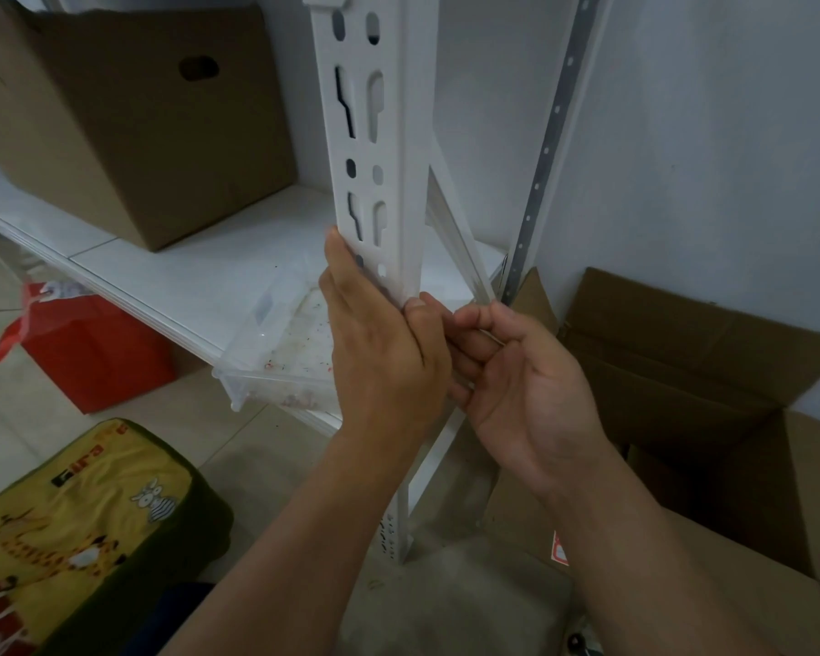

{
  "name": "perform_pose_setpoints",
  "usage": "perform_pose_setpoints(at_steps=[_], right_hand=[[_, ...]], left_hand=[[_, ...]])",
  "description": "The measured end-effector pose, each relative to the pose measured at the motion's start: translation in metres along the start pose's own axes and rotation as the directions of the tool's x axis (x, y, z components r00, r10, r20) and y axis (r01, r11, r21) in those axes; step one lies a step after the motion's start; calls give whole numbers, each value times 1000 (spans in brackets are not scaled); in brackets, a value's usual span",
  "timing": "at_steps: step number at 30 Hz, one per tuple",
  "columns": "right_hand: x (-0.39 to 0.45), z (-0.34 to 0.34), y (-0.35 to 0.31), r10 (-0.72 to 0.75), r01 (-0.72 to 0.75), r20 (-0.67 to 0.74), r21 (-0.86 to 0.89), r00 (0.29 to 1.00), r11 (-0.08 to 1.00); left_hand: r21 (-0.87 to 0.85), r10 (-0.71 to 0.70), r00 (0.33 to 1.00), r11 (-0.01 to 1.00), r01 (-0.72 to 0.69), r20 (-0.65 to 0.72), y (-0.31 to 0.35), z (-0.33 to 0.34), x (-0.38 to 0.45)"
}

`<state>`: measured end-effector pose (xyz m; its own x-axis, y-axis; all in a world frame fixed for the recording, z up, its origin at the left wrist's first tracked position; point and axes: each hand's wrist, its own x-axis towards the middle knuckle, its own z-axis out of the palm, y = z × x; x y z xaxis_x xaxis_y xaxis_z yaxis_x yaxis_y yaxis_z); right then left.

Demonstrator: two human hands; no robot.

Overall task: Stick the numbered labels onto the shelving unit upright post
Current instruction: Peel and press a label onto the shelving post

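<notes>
A person's left hand [379, 352] lay flat against the front of the white upright post [375, 149], fingers straight and pointing up along its slotted face, thumb pressed at the post's right edge; the right hand [517, 371], palm turned up, curled its fingers in beside that thumb, touching the left hand at the post's edge; whether it pinched anything could not be told; both forearms rose from the bottom of the frame.

At far left a brown cardboard box [133, 120] stood on the white shelf [129, 272]; a clear plastic tray [285, 343] sat at the shelf's front edge, just left of the hands; beneath, a red bag [91, 352] and a yellow cushion [77, 513] rested on the tiled floor [266, 471]; right of the post ran a grey perforated strip [547, 139] against the pale wall [706, 134]; an open cardboard box [682, 381] lay at far right.

No numbered label could be made out; the spot where the fingers met on the post was hidden by the hands; the post's top was cut off.
</notes>
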<state>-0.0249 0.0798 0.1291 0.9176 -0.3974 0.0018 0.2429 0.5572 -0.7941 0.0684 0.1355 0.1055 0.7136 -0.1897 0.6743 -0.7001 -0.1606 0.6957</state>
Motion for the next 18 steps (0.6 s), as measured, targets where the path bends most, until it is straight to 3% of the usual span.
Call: perform_pose_setpoints(at_steps=[18], right_hand=[[0, -1, 1, -8, 8, 22, 24, 1000, 1000]], left_hand=[[56, -9, 1000, 998, 8, 21, -1, -1, -1]])
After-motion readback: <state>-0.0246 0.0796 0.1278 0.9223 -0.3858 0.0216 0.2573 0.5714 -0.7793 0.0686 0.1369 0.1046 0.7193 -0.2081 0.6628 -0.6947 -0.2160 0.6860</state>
